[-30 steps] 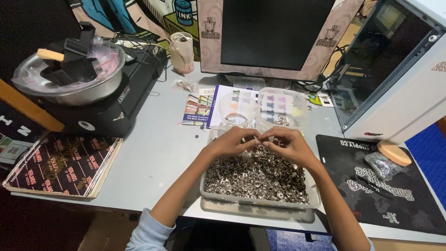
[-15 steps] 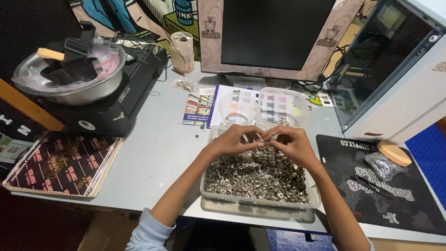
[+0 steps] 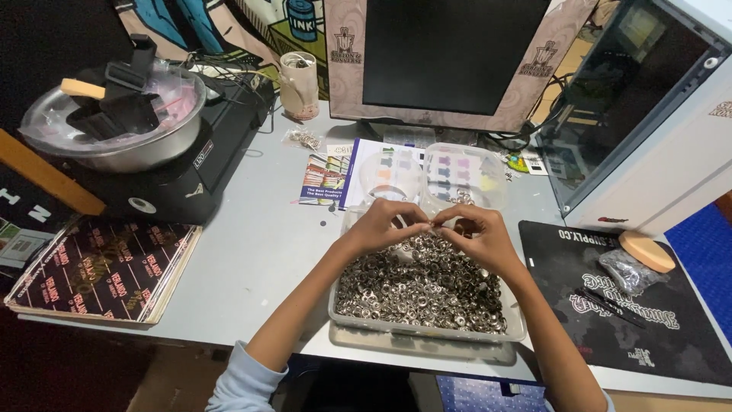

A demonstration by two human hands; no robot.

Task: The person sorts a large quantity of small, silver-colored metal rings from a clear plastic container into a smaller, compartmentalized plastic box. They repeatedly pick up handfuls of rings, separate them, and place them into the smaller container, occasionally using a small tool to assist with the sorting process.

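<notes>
The small metal piece [image 3: 431, 224] sits pinched between my fingertips, directly above the tray of metal rings [image 3: 427, 286] at the desk's [image 3: 252, 252] front edge. My left hand [image 3: 381, 226] and right hand [image 3: 476, 233] meet over the tray's far side, fingers of each closed together on the piece (too small to identify further). Behind the tray stands a clear plastic compartment box [image 3: 457, 172]; a black mat [image 3: 610, 305] occupies the desk's right edge.

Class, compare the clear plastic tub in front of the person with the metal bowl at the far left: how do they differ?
The tub is rectangular and clear; the bowl is round and shiny metal. The tub is full of small metal rings; the bowl holds dark objects under plastic film. Both sit on the desk.
</notes>
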